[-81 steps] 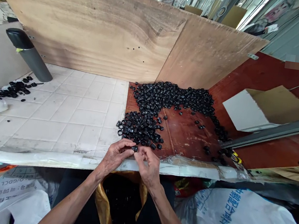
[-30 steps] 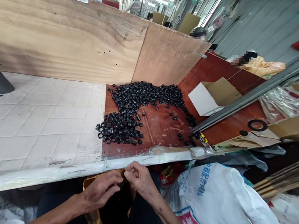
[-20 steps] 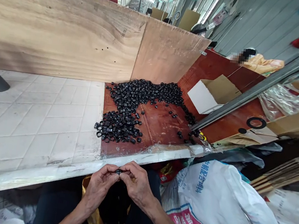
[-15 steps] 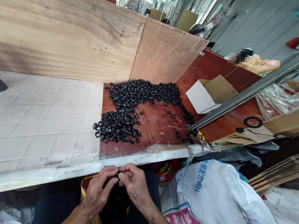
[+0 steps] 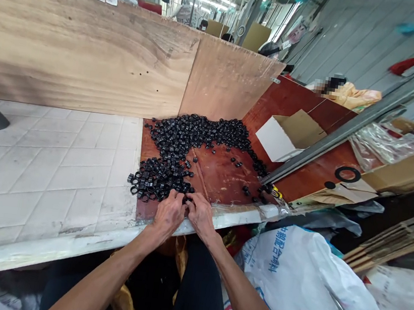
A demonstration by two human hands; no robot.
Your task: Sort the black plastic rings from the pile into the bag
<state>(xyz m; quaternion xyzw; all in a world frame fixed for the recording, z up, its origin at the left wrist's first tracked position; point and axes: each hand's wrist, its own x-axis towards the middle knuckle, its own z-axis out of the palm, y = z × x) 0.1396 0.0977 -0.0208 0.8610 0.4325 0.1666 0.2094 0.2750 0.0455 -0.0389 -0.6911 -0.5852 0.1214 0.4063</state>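
Note:
A heap of small black plastic rings point(image 5: 158, 176) lies on the red-brown board point(image 5: 223, 177). At the heap's near right edge, my left hand point(image 5: 171, 212) has its fingers curled down among the rings, and its knuckles hide what the fingertips hold. Close beside it, my right hand point(image 5: 199, 216) has thumb and fingers bent together. A dark piece shows at its fingertips, between the two hands. Below the table edge, a yellow bag point(image 5: 125, 302) with a dark inside hangs open between my legs.
A tall plywood panel point(image 5: 90, 53) walls off the back. An open white carton point(image 5: 275, 139) stands at the right behind a slanting metal post point(image 5: 320, 135). A white woven sack point(image 5: 298, 274) fills the lower right. Pale tiled tabletop point(image 5: 75, 168) extends to the left.
Both hands have moved up and forward, from above the yellow bag to the near edge of the heap. The small black part they held together before is no longer seen over the bag.

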